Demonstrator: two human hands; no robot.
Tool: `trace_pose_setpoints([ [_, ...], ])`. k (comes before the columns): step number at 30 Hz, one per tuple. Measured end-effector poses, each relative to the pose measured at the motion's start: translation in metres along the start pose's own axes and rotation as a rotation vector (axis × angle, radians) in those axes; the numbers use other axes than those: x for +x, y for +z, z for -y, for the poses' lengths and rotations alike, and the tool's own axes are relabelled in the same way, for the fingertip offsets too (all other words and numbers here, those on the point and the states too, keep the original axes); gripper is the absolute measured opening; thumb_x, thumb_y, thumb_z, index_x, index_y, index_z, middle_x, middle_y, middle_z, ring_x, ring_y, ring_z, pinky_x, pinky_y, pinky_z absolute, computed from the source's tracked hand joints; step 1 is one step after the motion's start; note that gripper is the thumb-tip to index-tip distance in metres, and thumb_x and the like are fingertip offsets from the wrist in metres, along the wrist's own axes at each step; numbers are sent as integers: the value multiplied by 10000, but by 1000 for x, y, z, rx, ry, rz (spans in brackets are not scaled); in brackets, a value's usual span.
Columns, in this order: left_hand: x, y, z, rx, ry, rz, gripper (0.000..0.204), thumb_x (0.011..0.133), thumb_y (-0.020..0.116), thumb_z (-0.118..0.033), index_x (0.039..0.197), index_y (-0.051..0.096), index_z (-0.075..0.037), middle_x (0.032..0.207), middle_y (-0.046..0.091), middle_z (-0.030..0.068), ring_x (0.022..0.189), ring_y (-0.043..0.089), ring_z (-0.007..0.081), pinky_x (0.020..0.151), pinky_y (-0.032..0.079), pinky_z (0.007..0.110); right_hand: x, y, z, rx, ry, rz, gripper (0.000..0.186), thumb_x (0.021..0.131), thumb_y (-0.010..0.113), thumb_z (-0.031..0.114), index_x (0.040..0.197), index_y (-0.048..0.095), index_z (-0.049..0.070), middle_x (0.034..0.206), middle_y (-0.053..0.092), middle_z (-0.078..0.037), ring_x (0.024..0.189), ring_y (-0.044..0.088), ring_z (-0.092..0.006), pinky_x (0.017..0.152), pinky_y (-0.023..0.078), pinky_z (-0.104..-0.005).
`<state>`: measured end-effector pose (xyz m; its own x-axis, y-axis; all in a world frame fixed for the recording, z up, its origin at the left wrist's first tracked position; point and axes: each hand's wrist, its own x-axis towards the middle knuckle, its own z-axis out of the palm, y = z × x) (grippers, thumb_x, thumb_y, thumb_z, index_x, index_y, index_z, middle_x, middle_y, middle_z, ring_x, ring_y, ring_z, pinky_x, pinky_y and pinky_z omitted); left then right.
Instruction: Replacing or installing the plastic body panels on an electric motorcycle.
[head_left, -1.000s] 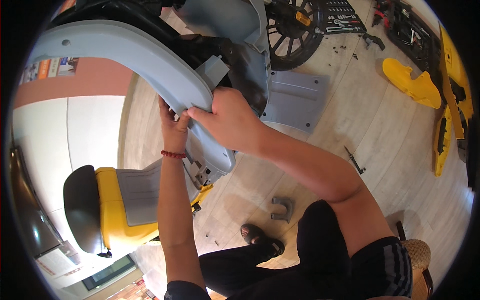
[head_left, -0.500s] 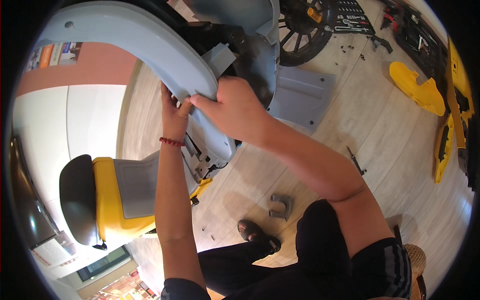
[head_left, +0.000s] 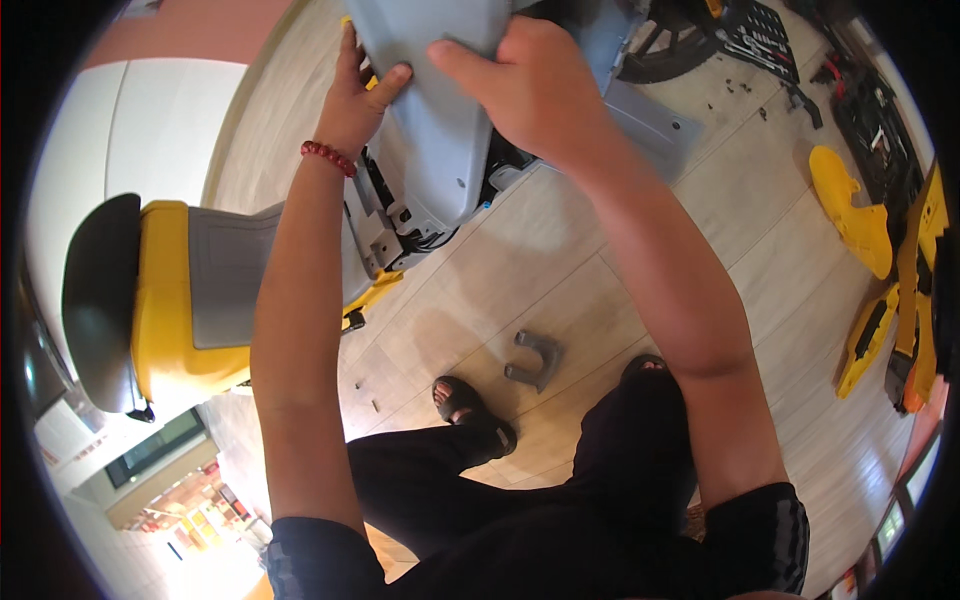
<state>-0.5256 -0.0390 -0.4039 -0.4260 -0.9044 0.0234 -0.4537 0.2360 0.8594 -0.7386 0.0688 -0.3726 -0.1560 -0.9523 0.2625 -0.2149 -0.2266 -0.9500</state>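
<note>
**Both hands on grey body panel, upper frame**

Grey plastic body panel (head_left: 430, 120) at 12 o'clock in the view, held above the wooden floor (head_left: 560, 260), tapering downward toward a bracket end with dark cables at its lower edge.

Left hand (head_left: 355, 100) at 11 o'clock, pressed against the panel's left edge; thumb laid across the face, remaining fingers wrapped behind and hidden. Red bead bracelet (head_left: 328, 157) on the wrist just below.

Right hand (head_left: 520, 85) at 12 to 1 o'clock, gripping the panel's upper right portion; thumb on the front surface, fingers curled over the far side, out of sight.

Yellow and grey scooter rear section (head_left: 200, 290) with black seat (head_left: 100, 300) at 9 o'clock, just beside the panel's lower end.

Flat grey panel (head_left: 650, 125) on the floor at 1 o'clock. Black wheel (head_left: 670, 45) near the top edge. Yellow fairing pieces (head_left: 850, 210) at 3 o'clock, well apart from the hands. Small grey U-shaped bracket (head_left: 535, 358) on the floor near centre, close to a sandalled foot (head_left: 465, 405) at 6 o'clock.
</note>
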Motion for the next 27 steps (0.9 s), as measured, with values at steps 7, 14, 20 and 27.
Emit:
trace_pose_setpoints([
  [7,-61,-33,12,574,-198,126,612,829,615,-276,1347,367,-65,1301,458,192,1228,425,288,990,363,357,-5,3,5,11,32,26,315,825,600,237,754,613,-70,630,621,-165,605,621,-222,558,450,-325],
  [14,-151,-29,26,806,-402,196,417,837,547,-211,1214,512,-39,1269,456,235,1161,443,369,994,348,399,-2,10,1,53,190,14,339,793,644,311,699,587,-10,546,497,29,527,416,-54,501,338,-243],
  [20,-174,-4,36,793,-213,-8,392,833,544,-195,1193,526,-38,1290,407,266,1178,399,410,1006,319,434,-6,12,1,136,172,-34,388,792,630,310,626,548,-31,481,500,-48,446,439,-128,463,369,-299],
  [27,-166,5,35,897,-177,70,482,834,537,-282,1271,456,-92,1330,391,212,1217,326,455,1014,244,528,-1,9,6,169,240,38,304,814,654,261,838,613,-39,720,575,13,655,471,-66,595,385,-229],
])
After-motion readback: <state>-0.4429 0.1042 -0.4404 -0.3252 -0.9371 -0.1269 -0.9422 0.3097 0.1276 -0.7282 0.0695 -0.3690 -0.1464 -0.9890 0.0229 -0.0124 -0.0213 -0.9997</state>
